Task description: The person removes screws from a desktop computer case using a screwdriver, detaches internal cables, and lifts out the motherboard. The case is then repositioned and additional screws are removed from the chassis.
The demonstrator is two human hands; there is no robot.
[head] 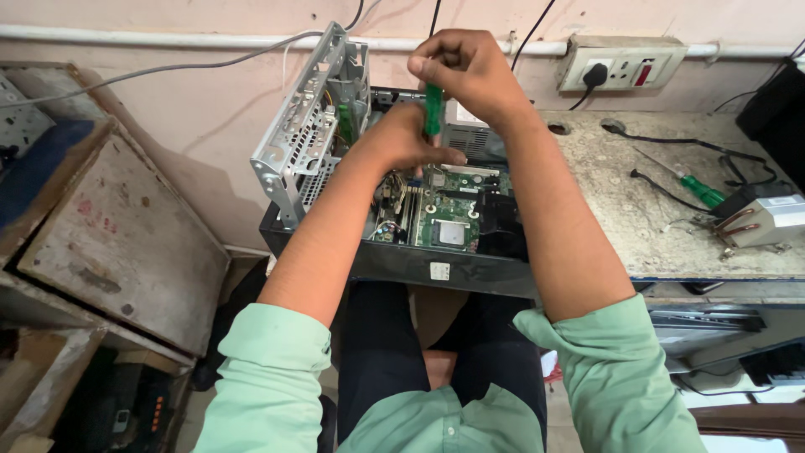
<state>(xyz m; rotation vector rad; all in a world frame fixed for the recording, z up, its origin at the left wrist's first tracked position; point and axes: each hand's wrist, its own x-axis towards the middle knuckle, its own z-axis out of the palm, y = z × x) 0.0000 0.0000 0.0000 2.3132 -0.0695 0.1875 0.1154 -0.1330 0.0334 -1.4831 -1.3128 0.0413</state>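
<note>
Drive cage is showing bare perforated metal, dull shine. Screwdriver handle is looking glossy green plastic. Worktop at right is looking rough, speckled, matt.

Against the pink wall ran a white pipe, and a grey cable sagged below it. A wall socket plate sat to the right with 1 black plug pushed in. The stone workbench looked stained and pitted. On it lay a spare green-handled screwdriver, some black leads, and a heatsink with copper pipes near the bench's right end. To the left stood a worn wooden crate, tilted, its surface scuffed and spotted with red. Clutter filled the shadow beneath it.
</note>
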